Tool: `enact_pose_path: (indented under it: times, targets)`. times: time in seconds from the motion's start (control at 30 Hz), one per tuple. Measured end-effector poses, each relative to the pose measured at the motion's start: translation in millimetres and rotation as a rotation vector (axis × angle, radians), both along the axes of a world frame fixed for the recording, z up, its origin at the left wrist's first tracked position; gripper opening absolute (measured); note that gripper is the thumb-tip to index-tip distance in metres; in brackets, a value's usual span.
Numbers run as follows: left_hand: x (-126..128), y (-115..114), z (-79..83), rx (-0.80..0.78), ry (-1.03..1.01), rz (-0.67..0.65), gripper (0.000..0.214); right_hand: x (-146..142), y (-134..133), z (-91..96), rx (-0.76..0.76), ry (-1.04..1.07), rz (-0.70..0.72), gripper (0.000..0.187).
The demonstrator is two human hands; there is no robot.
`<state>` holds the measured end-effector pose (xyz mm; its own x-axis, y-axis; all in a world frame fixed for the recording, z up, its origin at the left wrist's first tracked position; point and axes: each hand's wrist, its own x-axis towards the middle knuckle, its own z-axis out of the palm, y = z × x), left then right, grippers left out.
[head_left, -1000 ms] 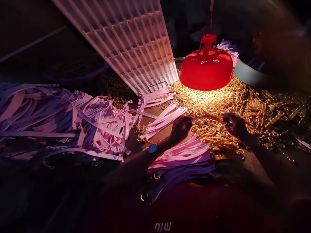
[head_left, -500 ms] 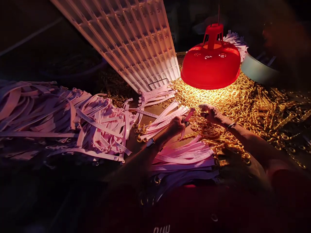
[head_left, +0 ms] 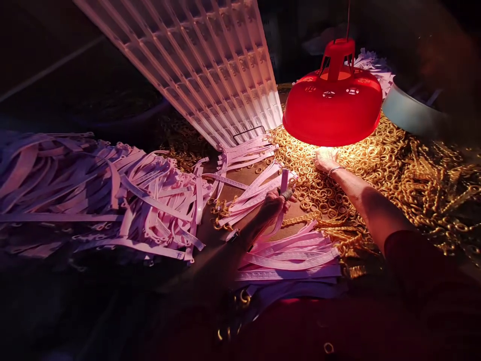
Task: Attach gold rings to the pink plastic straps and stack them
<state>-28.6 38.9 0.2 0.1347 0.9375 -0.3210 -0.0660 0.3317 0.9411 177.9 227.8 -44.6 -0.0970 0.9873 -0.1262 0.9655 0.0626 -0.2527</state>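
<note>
My left hand (head_left: 276,199) is closed around a pink strap (head_left: 284,179), whose upper end stands up past the fingers while the rest hangs below. Under the lamp, my right hand (head_left: 326,159) reaches into a heap of gold-coloured rings (head_left: 361,165); its fingertips are lost in the glare and among the rings. A fan of pink straps (head_left: 296,250) lies just below my left hand. Another small bundle of straps (head_left: 248,198), with gold rings at its near end, rests on the left of that hand.
A lit red lamp (head_left: 332,108) hangs low over the rings. Behind stands a slanted, ribbed, translucent panel (head_left: 210,65). A large pile of pink straps (head_left: 150,195) fills the left. Linked gold chains (head_left: 432,185) lie at right, near a pale green basin (head_left: 409,110).
My right hand has moved away from me into the ring heap beneath the lamp. The strap in my left hand now stands more upright. The whole view has shifted slightly.
</note>
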Motion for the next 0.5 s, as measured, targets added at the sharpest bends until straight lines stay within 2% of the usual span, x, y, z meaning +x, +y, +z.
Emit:
enact_pose_path:
  times: [0.07,0.27,0.37,0.5]
  targets:
    - [1,-2,-5.1,-0.048,-0.014,-0.014,0.007,-2,-2,0.4,0.033,-0.066,-0.056,0.023]
    - [10,-3,-15.6,-0.159,0.055,0.041,0.011,12,-30,15.2,0.13,-0.079,-0.021,0.026]
    - [8,-5,-25.3,-0.232,0.155,0.05,0.022,28,-39,20.3,0.148,-0.03,-0.022,0.025]
    - [-3,-7,-42.0,-0.289,0.315,0.044,0.031,39,-38,17.6,0.182,0.096,0.001,0.024]
